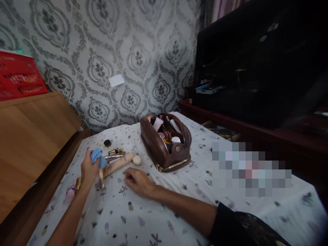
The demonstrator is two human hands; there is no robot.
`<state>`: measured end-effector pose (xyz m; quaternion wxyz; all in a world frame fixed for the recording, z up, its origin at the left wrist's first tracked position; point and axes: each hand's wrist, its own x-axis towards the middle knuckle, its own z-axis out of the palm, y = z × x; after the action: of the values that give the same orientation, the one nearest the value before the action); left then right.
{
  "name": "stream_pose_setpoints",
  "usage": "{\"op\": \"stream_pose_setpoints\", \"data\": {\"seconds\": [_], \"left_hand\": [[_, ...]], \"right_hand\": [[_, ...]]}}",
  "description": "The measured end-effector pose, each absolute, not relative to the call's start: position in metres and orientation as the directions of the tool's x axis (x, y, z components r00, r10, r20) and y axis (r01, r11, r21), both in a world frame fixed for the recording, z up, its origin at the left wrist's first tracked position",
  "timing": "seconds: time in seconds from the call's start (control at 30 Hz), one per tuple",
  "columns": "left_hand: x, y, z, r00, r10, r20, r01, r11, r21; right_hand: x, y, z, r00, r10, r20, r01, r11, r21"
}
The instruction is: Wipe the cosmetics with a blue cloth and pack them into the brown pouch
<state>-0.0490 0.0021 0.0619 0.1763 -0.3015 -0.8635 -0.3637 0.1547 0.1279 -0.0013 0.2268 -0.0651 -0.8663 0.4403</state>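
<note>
My left hand (88, 169) is closed on a crumpled blue cloth (96, 155), at the left of the cosmetics on the table. Beside it lie a beige tube (119, 163), a silvery slim tube (114, 157), a small black and gold tube (115, 151) and a round cream-coloured lid or jar (137, 160). A small clear-and-brown tube (101, 177) lies just right of my left wrist. My right hand (138, 181) rests on the tablecloth with fingers curled, and nothing shows in it. An open brown makeup bag (153, 147) full of cosmetics stands beyond it.
A black round lid (107, 143) lies farther back. A gold tube (78, 184) and a pink bottle (70, 194) are by my left forearm. A wooden cabinet (38, 130) with a red basket (22, 75) borders the left; a television (251, 75) stands right. The patterned tablecloth (123, 218) covers the table.
</note>
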Motion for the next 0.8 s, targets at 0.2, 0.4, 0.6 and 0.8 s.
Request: {"op": "stream_pose_setpoints", "data": {"seconds": [0.2,0.4,0.6,0.8], "left_hand": [[0.001,0.021,0.042,-0.872,0.311,0.379,0.42,0.076,0.904],[0.009,0.025,0.023,-0.882,0.303,0.361,0.367,-0.04,0.929],[-0.007,0.009,0.014,-0.851,0.373,0.369,0.434,0.107,0.894],[0.021,0.003,0.028,-0.424,0.679,0.599,0.905,0.309,0.291]], "right_hand": [[0.16,0.131,0.005,-0.925,0.249,0.286,-0.135,0.49,-0.861],[0.153,0.141,-0.005,-0.906,0.323,0.275,-0.096,0.476,-0.874],[0.149,0.147,-0.011,-0.901,0.355,0.249,-0.14,0.307,-0.941],[0.148,0.145,-0.014,-0.866,0.417,0.277,-0.122,0.361,-0.925]]}}
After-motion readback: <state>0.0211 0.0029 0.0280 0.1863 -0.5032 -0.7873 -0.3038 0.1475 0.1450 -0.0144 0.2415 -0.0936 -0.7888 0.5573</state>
